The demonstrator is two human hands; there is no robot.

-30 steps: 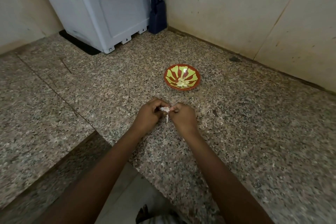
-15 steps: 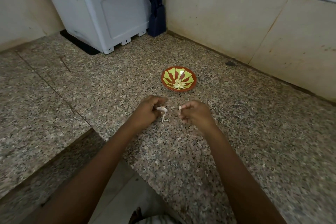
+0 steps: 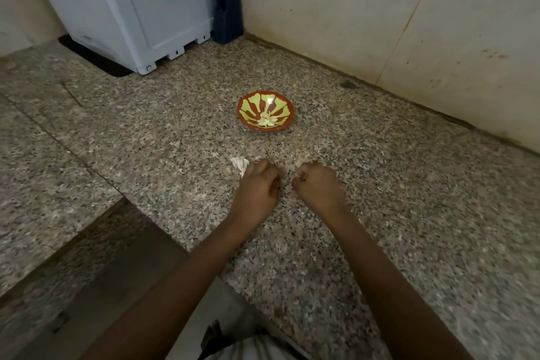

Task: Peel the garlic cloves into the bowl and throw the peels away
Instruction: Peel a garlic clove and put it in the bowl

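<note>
Counter (image 3: 380, 213): speckled granite, carrying everything, w/ walls running along its back edges. White appliance (image 3: 140, 9) is sitting in the back-left corner, and a dark knife block (image 3: 228, 14) is standing just beside it, right in the corner.

You're working mid-counter, between the bowl and the front edge. Your L hand (image 3: 258, 187) is hovering or resting there w/ fingers (image 3: 263, 168) curled tight. Your R hand (image 3: 317, 187) is sitting just beside it but apart, w/ fingers (image 3: 302, 177) also curled into a fist. Nothing is showing in the R, so can't tell if it's pinching a clove or a scrap of skin.

Bowl (image 3: 248, 104): red/green, sitting beyond your hands toward the back edge, well apart from the wall. Peeled cloves (image 3: 266, 120) are piling at its near side, so the task is looking partway done.

Garlic piece (image 3: 239, 163): white and papery, poking out at the far-left side of your L fist. Prob. you're gripping it, but blur is making that a judgement.

Handling: it's looking v. light, w/ dry, brittle skin that's tearing and flaking easily, and the clove inside is prob. firm and a bit slick once bare. Be pinching the body w/ L fingertips and taking the loose skin at the tip w/ R thumb + forefinger. Peels this light are likely drifting off, so be gathering them before binning.
</note>
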